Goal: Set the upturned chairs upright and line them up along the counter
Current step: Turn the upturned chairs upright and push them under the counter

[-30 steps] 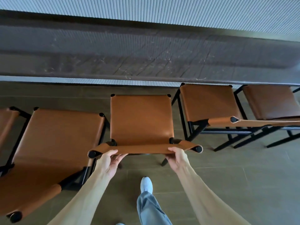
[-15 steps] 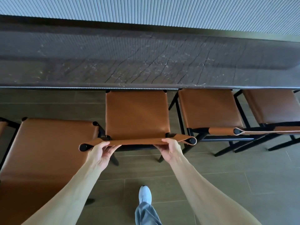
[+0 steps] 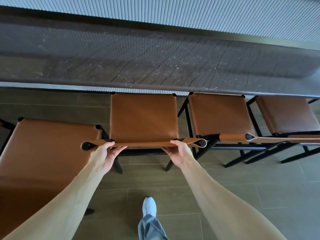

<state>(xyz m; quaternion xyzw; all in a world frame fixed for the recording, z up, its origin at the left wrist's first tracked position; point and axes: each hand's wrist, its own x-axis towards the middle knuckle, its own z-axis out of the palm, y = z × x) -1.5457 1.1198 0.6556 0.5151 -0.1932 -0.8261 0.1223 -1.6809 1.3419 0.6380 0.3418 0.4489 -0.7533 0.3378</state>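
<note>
A tan leather chair [image 3: 143, 116] with a black frame stands upright in front of me, its seat's far edge at the dark stone counter [image 3: 155, 61]. My left hand [image 3: 103, 155] grips the left part of its leather backrest strap [image 3: 143, 144]. My right hand [image 3: 180, 154] grips the strap's right part. Two more upright tan chairs stand to the right along the counter, the nearer chair [image 3: 220, 115] and the farther chair [image 3: 287, 115]. Another tan chair [image 3: 46, 153] sits to the left, farther back from the counter.
A ribbed pale panel [image 3: 155, 14] runs behind the counter and under its edge. The floor is grey-brown tile [image 3: 242, 187]. My white shoe [image 3: 149, 207] and grey trouser leg are below, between my arms.
The chair in my hands has moved forward toward the counter, its seat edge now at the counter's edge. I have stepped closer; both hands keep their grip.
</note>
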